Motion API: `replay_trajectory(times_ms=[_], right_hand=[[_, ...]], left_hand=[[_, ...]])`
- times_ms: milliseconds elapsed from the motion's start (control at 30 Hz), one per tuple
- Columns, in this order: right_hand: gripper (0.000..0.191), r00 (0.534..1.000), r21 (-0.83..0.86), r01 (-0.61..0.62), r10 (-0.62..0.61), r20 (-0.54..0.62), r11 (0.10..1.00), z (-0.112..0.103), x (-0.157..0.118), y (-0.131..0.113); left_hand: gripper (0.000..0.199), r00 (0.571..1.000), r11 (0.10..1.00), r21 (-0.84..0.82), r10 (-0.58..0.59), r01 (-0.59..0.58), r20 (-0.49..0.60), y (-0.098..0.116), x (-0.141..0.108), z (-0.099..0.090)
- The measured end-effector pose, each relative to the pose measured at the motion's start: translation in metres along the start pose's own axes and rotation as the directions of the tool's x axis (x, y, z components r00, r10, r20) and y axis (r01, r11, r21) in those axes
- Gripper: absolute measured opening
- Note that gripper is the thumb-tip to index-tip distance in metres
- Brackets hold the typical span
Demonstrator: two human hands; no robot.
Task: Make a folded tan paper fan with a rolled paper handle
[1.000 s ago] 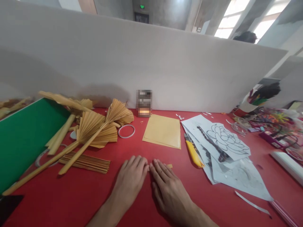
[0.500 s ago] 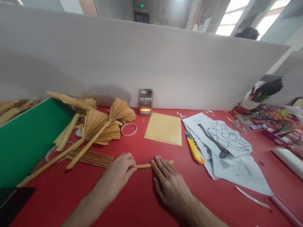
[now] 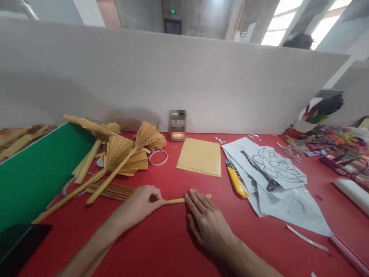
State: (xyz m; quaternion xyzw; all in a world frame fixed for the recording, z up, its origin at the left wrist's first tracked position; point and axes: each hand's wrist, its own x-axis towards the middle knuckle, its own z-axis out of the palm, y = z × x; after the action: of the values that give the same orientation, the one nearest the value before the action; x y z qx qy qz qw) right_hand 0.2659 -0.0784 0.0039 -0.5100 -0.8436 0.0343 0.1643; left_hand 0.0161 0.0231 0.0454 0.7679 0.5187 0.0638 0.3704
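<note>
A thin tan rolled-paper stick (image 3: 175, 201) lies crosswise on the red table. My left hand (image 3: 141, 202) pinches its left end between thumb and fingertips. My right hand (image 3: 206, 221) rests flat over the stick's right part, fingers stretched out; the far right tip shows past the fingers. Behind the left hand is a stack of pleated brown paper (image 3: 111, 189), partly hidden by that hand. Tan folded-paper fans (image 3: 118, 156) with rolled stems lie to the left. Beyond both hands are square tan sheets (image 3: 198, 157) and a white ring (image 3: 158, 157), perhaps a tape roll.
A yellow utility knife (image 3: 238, 182) lies beside white papers with a flower drawing (image 3: 279, 167) on the right. A green panel (image 3: 49, 169) and a black flat object (image 3: 25, 242) are at left. A pale partition (image 3: 173, 77) stands behind the table, with a small pixelated object before it.
My left hand has shifted slightly and its wrist has lowered, its fingers now more arched with a gap showing. The right hand stays almost in place. The camera view has moved slightly.
</note>
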Motion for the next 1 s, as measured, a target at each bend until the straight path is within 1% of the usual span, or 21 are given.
replay_trajectory(times_ms=[167, 333, 433, 567, 767, 833, 900, 933, 967, 1000], right_hand=[[0.056, 1.000, -0.001, 0.005, -0.005, -0.009, 1.000, 0.000, -0.001, 0.001], [0.057, 1.000, -0.004, 0.001, -0.001, 0.013, 1.000, 0.000, -0.001, 0.001], [0.057, 1.000, -0.008, 0.005, -0.005, 0.027, 1.000, 0.000, -0.001, 0.001], [0.057, 0.999, -0.006, 0.002, -0.002, 0.049, 1.000, -0.004, 0.000, 0.000], [0.060, 0.991, -0.007, 0.000, 0.001, 0.131, 1.000, -0.012, 0.003, -0.001], [0.058, 0.991, -0.017, -0.004, 0.007, 0.137, 1.000, -0.012, 0.003, -0.001], [0.056, 0.991, -0.026, -0.003, 0.007, 0.130, 1.000, -0.013, 0.004, 0.000], [0.055, 0.992, -0.029, 0.000, 0.003, 0.127, 1.000, -0.013, 0.005, 0.000], [0.054, 0.992, -0.031, 0.003, 0.001, 0.125, 1.000, -0.013, 0.005, 0.000], [0.053, 0.992, -0.034, 0.003, 0.001, 0.123, 0.999, -0.013, 0.005, -0.001]], left_hand=[[0.027, 1.000, 0.999, -0.034, -0.015, 0.016, 0.016, -0.011, 0.006, 0.002], [0.028, 0.997, 0.995, 0.064, -0.083, 0.083, 0.000, -0.006, 0.007, 0.001], [0.030, 0.994, 0.991, 0.074, -0.109, 0.108, 0.016, -0.003, 0.007, -0.001], [0.031, 0.992, 0.989, 0.088, -0.123, 0.122, 0.005, -0.005, 0.007, -0.002], [0.028, 0.994, 0.987, 0.121, -0.105, 0.105, -0.004, -0.015, 0.011, -0.002], [0.028, 0.994, 0.987, 0.123, -0.106, 0.104, 0.011, -0.021, 0.013, -0.002], [0.023, 0.995, 0.990, 0.105, -0.100, 0.097, 0.028, -0.027, 0.012, -0.004], [0.019, 0.997, 0.993, 0.093, -0.080, 0.078, 0.021, -0.029, 0.010, -0.005], [0.015, 0.999, 0.995, 0.086, -0.049, 0.049, -0.010, -0.029, 0.008, -0.007], [0.014, 0.998, 0.996, 0.091, -0.014, 0.019, -0.065, -0.025, 0.005, -0.009]])
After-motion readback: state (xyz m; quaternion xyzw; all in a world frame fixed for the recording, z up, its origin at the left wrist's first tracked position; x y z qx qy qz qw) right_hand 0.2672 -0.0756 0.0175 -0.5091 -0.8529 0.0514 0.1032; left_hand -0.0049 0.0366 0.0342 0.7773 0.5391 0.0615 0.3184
